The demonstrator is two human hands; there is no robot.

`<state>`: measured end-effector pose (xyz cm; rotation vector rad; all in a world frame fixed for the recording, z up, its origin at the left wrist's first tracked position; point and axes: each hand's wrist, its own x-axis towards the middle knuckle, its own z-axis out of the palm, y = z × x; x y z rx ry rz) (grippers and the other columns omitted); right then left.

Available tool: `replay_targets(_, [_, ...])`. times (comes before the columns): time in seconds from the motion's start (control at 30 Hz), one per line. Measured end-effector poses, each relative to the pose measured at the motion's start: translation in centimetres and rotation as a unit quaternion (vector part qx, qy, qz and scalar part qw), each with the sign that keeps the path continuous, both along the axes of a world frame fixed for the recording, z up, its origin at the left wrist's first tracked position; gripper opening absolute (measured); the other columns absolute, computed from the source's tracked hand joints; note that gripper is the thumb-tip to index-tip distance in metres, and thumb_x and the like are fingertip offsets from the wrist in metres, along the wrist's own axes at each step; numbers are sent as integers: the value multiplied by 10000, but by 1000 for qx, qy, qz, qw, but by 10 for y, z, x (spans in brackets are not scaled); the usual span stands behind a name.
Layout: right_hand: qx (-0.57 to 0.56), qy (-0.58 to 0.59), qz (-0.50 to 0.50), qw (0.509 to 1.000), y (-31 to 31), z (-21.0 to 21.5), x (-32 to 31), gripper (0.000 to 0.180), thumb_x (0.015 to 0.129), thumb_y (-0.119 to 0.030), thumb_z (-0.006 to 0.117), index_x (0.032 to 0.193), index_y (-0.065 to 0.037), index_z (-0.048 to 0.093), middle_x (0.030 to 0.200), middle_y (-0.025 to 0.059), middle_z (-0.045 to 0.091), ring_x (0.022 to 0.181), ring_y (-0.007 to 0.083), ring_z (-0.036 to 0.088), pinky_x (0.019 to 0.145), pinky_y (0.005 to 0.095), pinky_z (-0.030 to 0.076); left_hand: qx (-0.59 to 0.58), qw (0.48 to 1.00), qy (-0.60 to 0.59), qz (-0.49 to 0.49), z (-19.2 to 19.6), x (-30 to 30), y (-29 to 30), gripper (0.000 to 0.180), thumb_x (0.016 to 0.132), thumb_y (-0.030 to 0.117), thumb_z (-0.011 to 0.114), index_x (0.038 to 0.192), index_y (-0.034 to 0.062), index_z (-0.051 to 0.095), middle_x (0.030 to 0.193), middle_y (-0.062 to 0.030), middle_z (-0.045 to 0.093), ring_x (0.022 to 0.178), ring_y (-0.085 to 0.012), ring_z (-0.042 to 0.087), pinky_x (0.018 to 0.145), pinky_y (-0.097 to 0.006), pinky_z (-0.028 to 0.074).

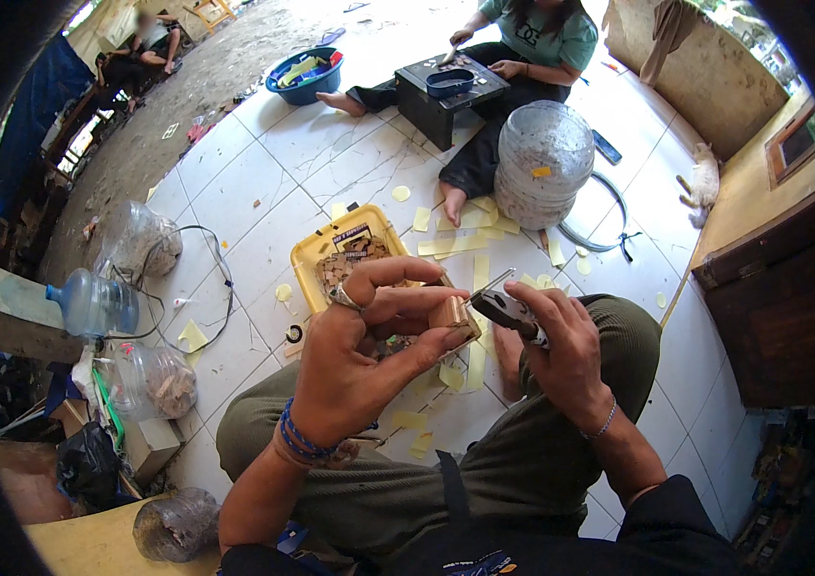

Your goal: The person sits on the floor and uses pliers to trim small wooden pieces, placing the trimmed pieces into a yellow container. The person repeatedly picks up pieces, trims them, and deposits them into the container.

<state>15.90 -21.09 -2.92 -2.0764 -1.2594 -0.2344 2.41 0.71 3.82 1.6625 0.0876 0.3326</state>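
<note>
In front of my lap, my left hand [369, 336] pinches a small light-brown wooden block [453, 319] between thumb and fingers. My right hand [561, 350] is closed around a dark hand tool [503, 312] with a thin, pale metal tip. That tip lies close to the block's right end; I cannot tell whether they touch. Beneath and beyond my left hand is a yellow tray [304, 257] with many small brown pieces [354, 261] in it, partly hidden by my fingers.
Yellow paper scraps [450, 246] litter the white tiles. Opposite, a person [532, 43] works at a black low table [417, 91]. A large clear plastic container [544, 154] stands near them, a blue basin [306, 86] farther left. Plastic bottles [95, 302] line the left; a cat [703, 182] lies right.
</note>
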Motion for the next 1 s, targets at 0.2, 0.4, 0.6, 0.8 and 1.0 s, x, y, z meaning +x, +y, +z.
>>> replay_targets(0.2, [-26, 142, 47, 988, -3, 0, -2, 514, 821, -49, 799, 1297, -90, 610, 1009, 118, 654, 886, 295, 644, 822, 411, 514, -27, 1000, -8, 0, 2, -2, -2, 325, 958, -44, 704, 1265, -32, 598, 1291, -132, 655, 1159, -246, 721, 979, -323, 610])
replay_targets(0.4, [-188, 453, 147, 859, -13, 13, 4, 378, 960, -296, 765, 1235, -93, 604, 1029, 286, 583, 1087, 461, 550, 1029, 547, 404, 138, 989, -17, -50, 5, -6, 14, 459, 942, -91, 689, 1316, 49, 462, 1237, -236, 726, 1194, -287, 700, 999, -366, 609])
replay_targets(0.6, [-180, 360, 193, 895, -14, 16, 5, 277, 984, -137, 733, 1228, -54, 632, 833, 80, 690, 748, 185, 679, 755, 356, 535, 213, 974, 27, -76, 8, -10, 22, 435, 935, -82, 697, 1302, 28, 490, 1223, -176, 749, 1157, -258, 724, 972, -343, 613])
replay_targets(0.8, [-160, 282, 155, 933, -12, 16, 4, 322, 986, -110, 719, 1284, -36, 621, 879, 128, 717, 768, 223, 700, 751, 360, 541, 205, 975, 11, -80, 4, -7, 24, 417, 941, -61, 698, 1308, 17, 516, 1231, -158, 749, 1150, -248, 731, 951, -343, 614])
replay_targets(1.0, [-71, 308, 49, 947, -11, 12, 6, 343, 993, -114, 702, 1311, -30, 603, 907, 181, 713, 753, 284, 702, 715, 379, 537, 332, 942, -33, -41, 4, -4, 20, 389, 900, -35, 741, 1255, 74, 625, 1194, -135, 747, 1074, -260, 749, 896, -362, 619])
